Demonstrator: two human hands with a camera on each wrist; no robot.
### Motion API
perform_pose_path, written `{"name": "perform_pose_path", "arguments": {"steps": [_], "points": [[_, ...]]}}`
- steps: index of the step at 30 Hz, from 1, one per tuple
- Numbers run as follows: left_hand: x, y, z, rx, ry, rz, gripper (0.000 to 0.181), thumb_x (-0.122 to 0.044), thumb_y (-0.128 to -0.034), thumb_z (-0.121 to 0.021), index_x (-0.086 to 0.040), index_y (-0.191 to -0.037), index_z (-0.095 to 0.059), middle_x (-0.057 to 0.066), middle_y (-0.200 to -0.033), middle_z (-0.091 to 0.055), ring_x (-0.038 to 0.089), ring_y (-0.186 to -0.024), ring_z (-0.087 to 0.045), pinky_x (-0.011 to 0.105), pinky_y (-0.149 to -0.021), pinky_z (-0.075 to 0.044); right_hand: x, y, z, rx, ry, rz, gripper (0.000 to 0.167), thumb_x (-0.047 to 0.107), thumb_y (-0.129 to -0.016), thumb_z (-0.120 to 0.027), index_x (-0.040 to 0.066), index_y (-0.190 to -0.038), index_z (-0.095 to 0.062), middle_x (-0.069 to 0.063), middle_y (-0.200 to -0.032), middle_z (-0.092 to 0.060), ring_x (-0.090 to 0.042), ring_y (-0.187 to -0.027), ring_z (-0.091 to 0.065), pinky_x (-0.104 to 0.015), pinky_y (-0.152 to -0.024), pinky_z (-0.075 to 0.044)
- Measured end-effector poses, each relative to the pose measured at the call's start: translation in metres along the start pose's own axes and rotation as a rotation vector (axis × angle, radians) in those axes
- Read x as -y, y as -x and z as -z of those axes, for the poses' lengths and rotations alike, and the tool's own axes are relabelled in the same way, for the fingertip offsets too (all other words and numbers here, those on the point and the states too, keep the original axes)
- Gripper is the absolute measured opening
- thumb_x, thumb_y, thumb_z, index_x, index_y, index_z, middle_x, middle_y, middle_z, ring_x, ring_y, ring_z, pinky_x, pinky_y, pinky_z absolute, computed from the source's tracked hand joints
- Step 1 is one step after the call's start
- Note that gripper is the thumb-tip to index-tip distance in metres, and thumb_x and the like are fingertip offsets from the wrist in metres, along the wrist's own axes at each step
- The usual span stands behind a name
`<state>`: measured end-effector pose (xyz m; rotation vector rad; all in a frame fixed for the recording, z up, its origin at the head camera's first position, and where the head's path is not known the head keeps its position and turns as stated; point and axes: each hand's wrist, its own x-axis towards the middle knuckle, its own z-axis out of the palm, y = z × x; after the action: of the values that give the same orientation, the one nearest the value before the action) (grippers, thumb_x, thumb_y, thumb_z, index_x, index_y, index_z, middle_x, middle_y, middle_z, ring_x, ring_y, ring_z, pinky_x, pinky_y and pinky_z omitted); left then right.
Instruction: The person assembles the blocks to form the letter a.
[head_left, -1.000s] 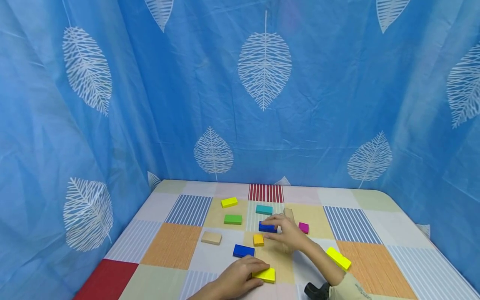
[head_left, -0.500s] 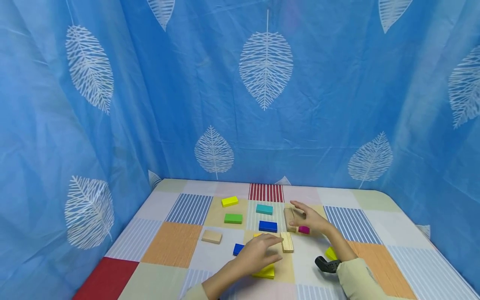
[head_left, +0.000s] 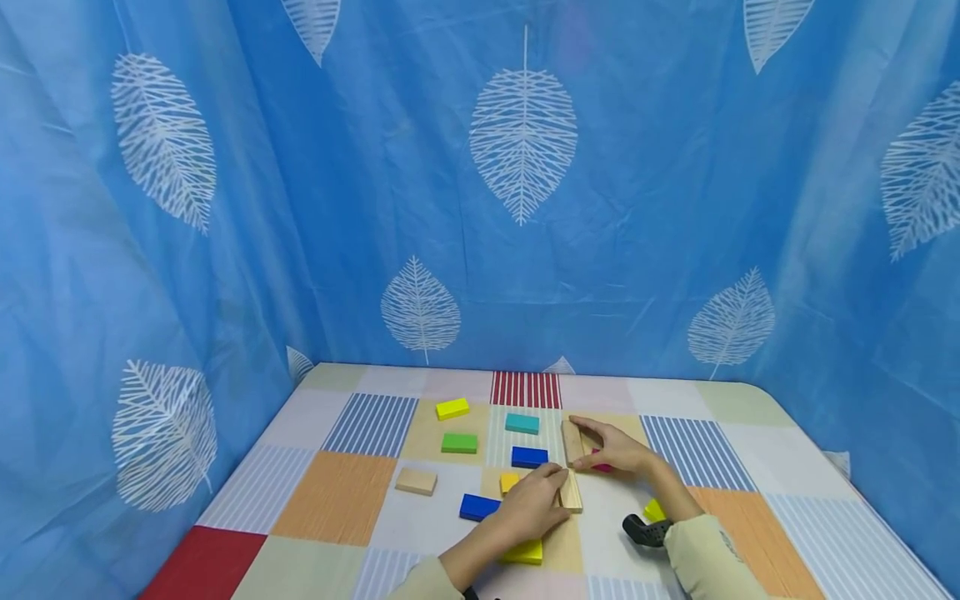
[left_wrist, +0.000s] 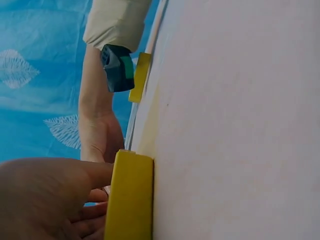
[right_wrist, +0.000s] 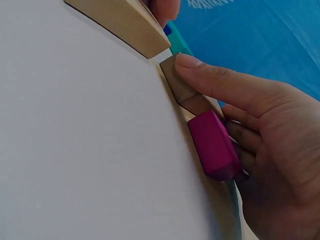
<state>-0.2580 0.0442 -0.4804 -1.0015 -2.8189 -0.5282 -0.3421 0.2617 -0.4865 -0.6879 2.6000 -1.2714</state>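
In the head view my left hand (head_left: 531, 504) pinches a plain wooden block (head_left: 572, 493), thumb at the near end and fingers toward the far end. Just beyond it, my right hand (head_left: 618, 450) holds a second plain wooden block (head_left: 572, 443) between thumb and fingers. The right wrist view shows the right thumb (right_wrist: 220, 82) against the end of that block (right_wrist: 177, 82); the left hand's block (right_wrist: 125, 25) is close by. A magenta block (right_wrist: 214, 145) lies beside the right hand. Under the left forearm sits a yellow block (head_left: 527, 552), partly hidden, which fills the left wrist view's foreground.
Left of the hands lie blue blocks (head_left: 529, 457), an orange block (head_left: 509, 482), a teal block (head_left: 522, 423), a green block (head_left: 459, 443), a yellow block (head_left: 452, 409) and a wooden block (head_left: 416, 481). Another yellow block (head_left: 654, 510) is partly behind the right forearm.
My left hand has left the near yellow block and moved right and forward onto a wooden block. The right hand has gone from beside the blue block rightward to the farther wooden block.
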Motion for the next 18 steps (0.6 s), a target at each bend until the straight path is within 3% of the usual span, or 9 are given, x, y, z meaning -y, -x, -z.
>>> {"name": "perform_pose_path", "arguments": {"steps": [6,10,12,14,16,18], "points": [[0.003,0.006,-0.003,-0.02,0.033,-0.079,0.052,-0.033,-0.0801,-0.072,-0.008,-0.124,-0.058,0.0,-0.123,-0.054,0.009,-0.111,-0.052,0.021,-0.092,-0.043,0.001,0.001,0.0,-0.026,0.043,-0.002,0.087,0.031,-0.077,-0.075,-0.003,-0.142,-0.029,-0.025,-0.145,-0.027,-0.041,-0.132,-0.023,-0.051,-0.106,-0.022],[0.004,0.01,-0.005,-0.031,0.066,-0.104,0.055,-0.034,-0.0819,-0.069,-0.007,-0.127,-0.055,0.002,-0.128,-0.053,0.01,-0.116,-0.05,0.022,-0.095,-0.04,0.002,0.009,0.003,-0.172,0.083,-0.02,0.076,0.031,-0.08,-0.072,-0.001,-0.139,-0.037,-0.024,-0.139,-0.038,-0.042,-0.127,-0.034,-0.054,-0.102,-0.028],[0.005,0.012,-0.006,-0.029,0.084,-0.105,0.056,-0.035,-0.0832,-0.068,-0.006,-0.129,-0.053,0.003,-0.131,-0.051,0.012,-0.118,-0.048,0.023,-0.097,-0.039,0.003,0.015,0.004,-0.279,0.107,-0.004,0.063,0.026,-0.082,-0.07,-0.002,-0.133,-0.045,-0.024,-0.13,-0.048,-0.041,-0.115,-0.047,-0.053,-0.094,-0.039],[0.006,0.014,-0.008,-0.026,0.103,-0.097,0.057,-0.035,-0.0841,-0.067,-0.006,-0.131,-0.052,0.004,-0.133,-0.049,0.013,-0.12,-0.047,0.024,-0.097,-0.039,0.004,0.023,0.005,-0.374,0.127,0.006,0.05,0.02,-0.083,-0.069,-0.002,-0.125,-0.054,-0.02,-0.118,-0.058,-0.033,-0.096,-0.058,-0.043,-0.08,-0.049],[0.007,0.016,-0.009,-0.029,0.116,-0.086,0.056,-0.035,-0.0847,-0.066,-0.006,-0.131,-0.052,0.005,-0.134,-0.048,0.014,-0.121,-0.047,0.025,-0.097,-0.04,0.005,0.031,0.005,-0.407,0.139,0.009,0.042,0.016,-0.083,-0.069,-0.002,-0.119,-0.059,-0.016,-0.11,-0.063,-0.025,-0.076,-0.057,-0.033,-0.064,-0.05],[0.008,0.017,-0.009,-0.033,0.118,-0.077,0.055,-0.036,-0.0852,-0.065,-0.007,-0.131,-0.052,0.004,-0.135,-0.048,0.014,-0.121,-0.047,0.026,-0.097,-0.04,0.005,0.039,0.004,-0.412,0.157,-0.01,0.039,0.019,-0.081,-0.071,0.001,-0.115,-0.063,-0.011,-0.105,-0.066,-0.018,-0.075,-0.056,-0.027,-0.061,-0.047]]}}
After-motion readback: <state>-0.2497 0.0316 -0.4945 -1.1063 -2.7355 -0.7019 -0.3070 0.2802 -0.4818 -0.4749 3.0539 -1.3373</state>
